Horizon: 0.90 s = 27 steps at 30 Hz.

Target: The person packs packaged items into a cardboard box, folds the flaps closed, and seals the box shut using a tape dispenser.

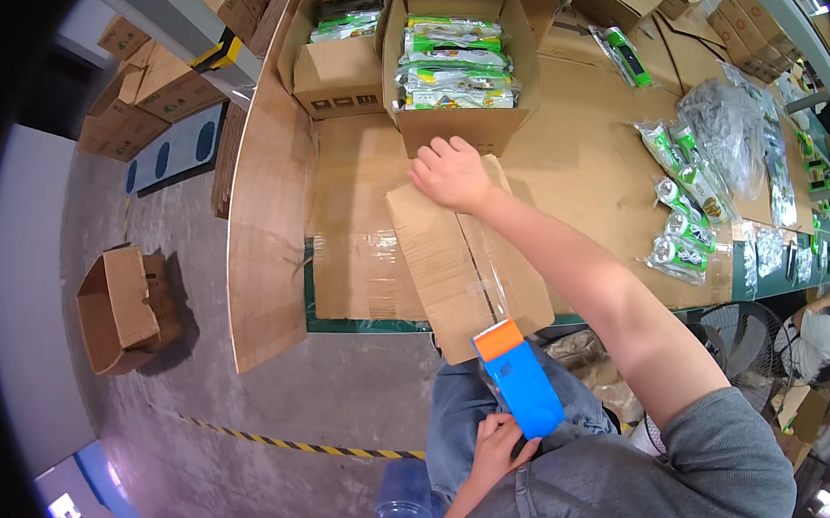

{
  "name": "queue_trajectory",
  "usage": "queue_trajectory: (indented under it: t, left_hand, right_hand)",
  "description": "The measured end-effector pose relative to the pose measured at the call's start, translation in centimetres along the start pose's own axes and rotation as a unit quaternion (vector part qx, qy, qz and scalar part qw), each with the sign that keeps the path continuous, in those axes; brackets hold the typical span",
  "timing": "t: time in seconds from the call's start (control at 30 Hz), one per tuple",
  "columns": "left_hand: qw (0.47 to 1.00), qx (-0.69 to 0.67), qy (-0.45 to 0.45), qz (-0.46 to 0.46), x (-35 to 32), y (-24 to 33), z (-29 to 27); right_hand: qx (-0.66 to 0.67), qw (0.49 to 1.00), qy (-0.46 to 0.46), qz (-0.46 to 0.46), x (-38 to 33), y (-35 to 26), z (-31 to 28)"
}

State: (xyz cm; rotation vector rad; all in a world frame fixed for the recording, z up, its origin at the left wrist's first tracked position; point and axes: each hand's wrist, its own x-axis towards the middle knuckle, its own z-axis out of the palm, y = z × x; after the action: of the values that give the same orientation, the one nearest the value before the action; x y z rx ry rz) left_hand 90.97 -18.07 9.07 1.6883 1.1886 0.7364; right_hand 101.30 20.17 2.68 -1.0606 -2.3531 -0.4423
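A closed, tilted cardboard box (445,266) overhangs the table's front edge, with a seam running down its upper face. My right hand (449,174) rests on the far end of this box, fingers bent over its edge. Close to my body, my left hand (497,446) is closed around the lower end of a blue tape dispenser (523,388) with an orange front part. The dispenser's front touches the near end of the box. A strip of clear tape (493,296) shows along the seam there. My left fingers are partly hidden by the dispenser.
Behind stands an open carton (462,122) full of green-and-white bagged items, beside a smaller carton (338,80). Several bagged green items (681,201) lie right. A plywood board (260,233) borders the table's left. An open box (123,309) and a blue water jug (403,497) stand on the floor.
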Motion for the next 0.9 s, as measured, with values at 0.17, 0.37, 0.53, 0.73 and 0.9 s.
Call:
queue_trajectory:
  t: [0.17, 0.37, 0.53, 0.73, 0.9]
  left_hand:
    - [1.000, 0.015, 0.001, 0.024, 0.2, 1.0, 0.0]
    - [0.994, 0.082, 0.004, 0.072, 0.0, 2.8, -1.4]
    - [0.997, 0.043, -0.006, 0.065, -0.3, 2.5, -1.5]
    - [0.990, 0.074, -0.025, 0.115, 1.0, 3.3, -2.4]
    - [0.991, 0.047, -0.056, 0.111, 0.1, 1.4, -2.2]
  right_hand:
    - [0.074, 0.987, -0.066, 0.129, -1.1, -1.3, 0.8]
    - [0.087, 0.980, -0.024, 0.178, -2.1, -3.0, -1.3]
    - [0.031, 0.984, -0.051, 0.170, -1.8, -3.6, -1.8]
    - [0.345, 0.860, -0.064, 0.371, -2.4, -1.8, -3.8]
    - [0.266, 0.860, 0.008, 0.436, -13.7, -4.1, -11.9]
